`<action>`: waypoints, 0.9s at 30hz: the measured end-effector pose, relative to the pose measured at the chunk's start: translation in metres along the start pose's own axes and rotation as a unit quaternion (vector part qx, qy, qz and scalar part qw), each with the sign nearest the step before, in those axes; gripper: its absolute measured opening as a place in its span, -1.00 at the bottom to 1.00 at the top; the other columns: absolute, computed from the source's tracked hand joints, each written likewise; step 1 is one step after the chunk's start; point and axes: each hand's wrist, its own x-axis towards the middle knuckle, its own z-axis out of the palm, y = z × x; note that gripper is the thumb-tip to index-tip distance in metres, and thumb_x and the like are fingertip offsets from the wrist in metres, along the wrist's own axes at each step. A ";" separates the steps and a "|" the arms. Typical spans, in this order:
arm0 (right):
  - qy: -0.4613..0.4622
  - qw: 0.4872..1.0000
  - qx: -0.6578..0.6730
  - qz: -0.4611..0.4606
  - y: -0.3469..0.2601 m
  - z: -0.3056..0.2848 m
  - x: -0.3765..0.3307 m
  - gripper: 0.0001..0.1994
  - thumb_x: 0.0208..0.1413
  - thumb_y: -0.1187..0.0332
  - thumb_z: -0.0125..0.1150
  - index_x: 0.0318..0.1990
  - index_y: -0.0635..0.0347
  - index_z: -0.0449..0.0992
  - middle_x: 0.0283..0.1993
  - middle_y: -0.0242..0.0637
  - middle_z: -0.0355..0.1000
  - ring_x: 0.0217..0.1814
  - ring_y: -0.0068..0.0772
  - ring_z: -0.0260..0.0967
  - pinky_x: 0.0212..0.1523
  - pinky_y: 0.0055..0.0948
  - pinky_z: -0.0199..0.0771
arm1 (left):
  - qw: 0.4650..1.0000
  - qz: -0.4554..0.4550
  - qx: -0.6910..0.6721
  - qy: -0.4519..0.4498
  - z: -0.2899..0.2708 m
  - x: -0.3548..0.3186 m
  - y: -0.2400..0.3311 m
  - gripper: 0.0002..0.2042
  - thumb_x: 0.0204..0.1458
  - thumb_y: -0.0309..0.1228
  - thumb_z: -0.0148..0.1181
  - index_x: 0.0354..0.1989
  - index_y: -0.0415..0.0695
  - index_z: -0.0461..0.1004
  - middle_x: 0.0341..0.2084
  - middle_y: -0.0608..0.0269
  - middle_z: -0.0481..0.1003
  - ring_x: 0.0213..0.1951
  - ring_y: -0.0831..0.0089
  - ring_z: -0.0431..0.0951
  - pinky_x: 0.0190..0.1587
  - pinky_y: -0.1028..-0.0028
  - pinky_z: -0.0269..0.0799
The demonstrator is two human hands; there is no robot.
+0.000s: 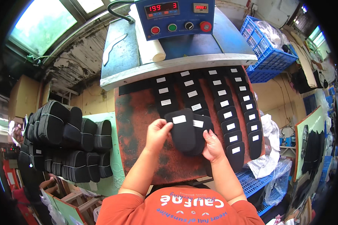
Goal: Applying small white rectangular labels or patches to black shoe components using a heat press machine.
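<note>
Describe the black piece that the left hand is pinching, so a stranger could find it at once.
Start at the rust-red work surface below the blue control box. Rows of black tongue-shaped pieces with white labels lie on it. The wanted piece tops the small stack between both hands, pinched by the left hand; it is the largest and nearest.

Roughly twenty-five labelled black insoles (229, 125); two hands (158, 132)
</note>
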 end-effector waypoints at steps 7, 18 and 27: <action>-0.044 0.998 0.031 0.012 -0.012 -0.022 -0.007 -0.51 0.27 0.10 -0.36 0.19 0.26 0.14 0.19 -0.11 0.20 0.23 -0.14 0.16 0.22 -0.14 0.15 | 0.974 0.025 0.190 0.118 -0.023 0.029 -0.008 -0.85 -0.03 -0.45 0.20 -0.36 -0.28 0.44 -0.65 0.36 0.42 -0.69 0.64 0.35 -0.63 0.62 0.28; -0.011 1.000 0.005 0.017 -0.008 -0.009 -0.012 -0.56 0.28 0.13 -0.31 0.16 0.23 0.20 0.13 -0.21 0.27 0.18 -0.26 0.20 0.19 -0.23 0.19 | 0.996 0.056 0.050 0.054 -0.012 -0.012 -0.010 -0.83 -0.03 -0.55 0.17 -0.24 -0.30 0.46 -0.46 0.29 0.50 -0.48 0.66 0.44 -0.46 0.67 0.35; 0.029 0.999 -0.004 0.016 -0.001 -0.013 -0.023 -0.67 0.24 0.33 -0.20 0.11 0.24 0.23 0.06 -0.19 0.31 0.13 -0.30 0.25 0.17 -0.28 0.23 | 0.928 0.243 0.280 0.034 -0.002 -0.020 -0.023 -0.74 -0.07 -0.52 0.24 -0.16 -0.25 0.47 -0.41 0.38 0.48 -0.46 0.69 0.38 -0.38 0.65 0.34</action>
